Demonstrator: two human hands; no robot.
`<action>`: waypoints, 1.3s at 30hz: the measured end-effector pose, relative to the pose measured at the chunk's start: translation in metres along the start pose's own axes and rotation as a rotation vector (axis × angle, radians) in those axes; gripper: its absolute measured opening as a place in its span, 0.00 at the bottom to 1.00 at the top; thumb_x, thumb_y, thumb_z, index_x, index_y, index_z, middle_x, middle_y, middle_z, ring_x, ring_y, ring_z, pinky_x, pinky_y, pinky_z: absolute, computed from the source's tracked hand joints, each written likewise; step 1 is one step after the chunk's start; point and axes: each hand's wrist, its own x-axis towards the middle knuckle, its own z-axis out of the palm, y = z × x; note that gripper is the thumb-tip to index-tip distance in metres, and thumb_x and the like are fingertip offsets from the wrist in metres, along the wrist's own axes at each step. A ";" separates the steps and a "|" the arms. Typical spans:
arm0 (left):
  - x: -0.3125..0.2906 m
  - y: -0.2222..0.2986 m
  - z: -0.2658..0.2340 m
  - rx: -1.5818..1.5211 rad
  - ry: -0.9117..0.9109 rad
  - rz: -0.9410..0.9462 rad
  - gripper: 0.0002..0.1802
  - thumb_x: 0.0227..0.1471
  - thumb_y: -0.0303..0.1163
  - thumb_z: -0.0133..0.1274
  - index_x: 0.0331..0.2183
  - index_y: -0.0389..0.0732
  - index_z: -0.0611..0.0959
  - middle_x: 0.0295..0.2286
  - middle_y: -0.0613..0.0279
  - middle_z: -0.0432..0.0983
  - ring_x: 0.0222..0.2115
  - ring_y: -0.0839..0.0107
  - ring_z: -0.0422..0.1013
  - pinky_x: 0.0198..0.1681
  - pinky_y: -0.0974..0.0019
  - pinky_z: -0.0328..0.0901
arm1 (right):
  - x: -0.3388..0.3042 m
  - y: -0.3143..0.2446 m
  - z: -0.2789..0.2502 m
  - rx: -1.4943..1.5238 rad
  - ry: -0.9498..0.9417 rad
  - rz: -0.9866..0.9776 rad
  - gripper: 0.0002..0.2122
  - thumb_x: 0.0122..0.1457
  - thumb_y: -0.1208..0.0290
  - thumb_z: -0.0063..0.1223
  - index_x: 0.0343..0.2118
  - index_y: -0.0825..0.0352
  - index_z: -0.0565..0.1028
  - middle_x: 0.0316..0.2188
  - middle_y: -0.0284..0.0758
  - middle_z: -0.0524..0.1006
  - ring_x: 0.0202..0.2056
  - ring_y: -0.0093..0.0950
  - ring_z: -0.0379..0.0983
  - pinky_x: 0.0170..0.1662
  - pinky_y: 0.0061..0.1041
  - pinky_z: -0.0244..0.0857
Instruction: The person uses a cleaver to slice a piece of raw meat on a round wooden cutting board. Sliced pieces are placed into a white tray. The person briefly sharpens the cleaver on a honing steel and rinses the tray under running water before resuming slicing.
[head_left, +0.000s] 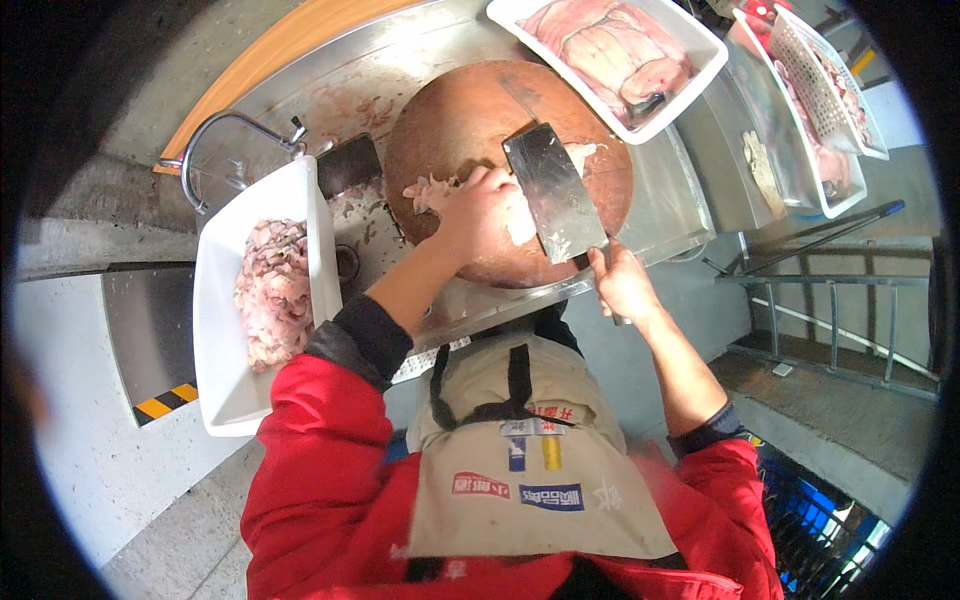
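The left hand's (476, 208) fingertips are partly hidden against the meat (519, 218), so I cannot tell whether they grip or merely press; the right hand (622, 284) is closed around the cleaver's (552, 190) handle. The meat is pale, whitish pink and wet-looking, lying on the round brown chopping block (440, 115), partly behind the blade. The left white tub (222, 300) holds small pinkish-grey pieces (275, 290); the upper one (674, 108) holds large pink slabs (620, 55).
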 end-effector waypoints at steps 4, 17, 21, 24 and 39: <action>0.005 -0.007 0.013 -0.006 -0.012 0.087 0.07 0.49 0.30 0.60 0.34 0.44 0.84 0.41 0.61 0.75 0.45 0.56 0.69 0.51 0.56 0.67 | -0.020 0.001 -0.001 -0.101 -0.039 0.123 0.19 0.72 0.59 0.43 0.45 0.78 0.70 0.20 0.46 0.78 0.15 0.35 0.76 0.21 0.38 0.72; 0.005 -0.021 0.001 0.001 -0.194 0.210 0.05 0.53 0.33 0.55 0.32 0.45 0.84 0.40 0.63 0.77 0.43 0.58 0.69 0.52 0.57 0.65 | 0.041 -0.008 0.040 -0.237 0.224 -0.236 0.19 0.68 0.64 0.47 0.45 0.82 0.70 0.30 0.68 0.77 0.38 0.65 0.76 0.42 0.56 0.72; -0.002 -0.020 0.006 0.021 -0.141 0.264 0.05 0.54 0.32 0.54 0.30 0.45 0.84 0.40 0.64 0.77 0.43 0.57 0.69 0.52 0.58 0.67 | 0.051 -0.012 0.050 -0.227 0.253 -0.270 0.16 0.67 0.67 0.50 0.41 0.82 0.69 0.27 0.66 0.77 0.33 0.64 0.78 0.38 0.56 0.73; -0.008 -0.020 0.009 0.033 -0.159 0.260 0.05 0.53 0.30 0.53 0.31 0.44 0.83 0.40 0.63 0.77 0.44 0.57 0.69 0.51 0.58 0.68 | 0.039 0.008 0.055 -0.210 0.231 -0.263 0.17 0.67 0.67 0.50 0.42 0.82 0.69 0.27 0.64 0.78 0.33 0.64 0.77 0.38 0.55 0.73; -0.004 0.008 -0.047 0.436 -0.318 -0.075 0.14 0.48 0.26 0.59 0.40 0.41 0.85 0.44 0.56 0.71 0.50 0.54 0.69 0.49 0.45 0.71 | -0.062 0.050 -0.003 -0.084 -0.017 0.069 0.20 0.70 0.61 0.47 0.44 0.80 0.71 0.18 0.54 0.77 0.17 0.44 0.77 0.26 0.43 0.72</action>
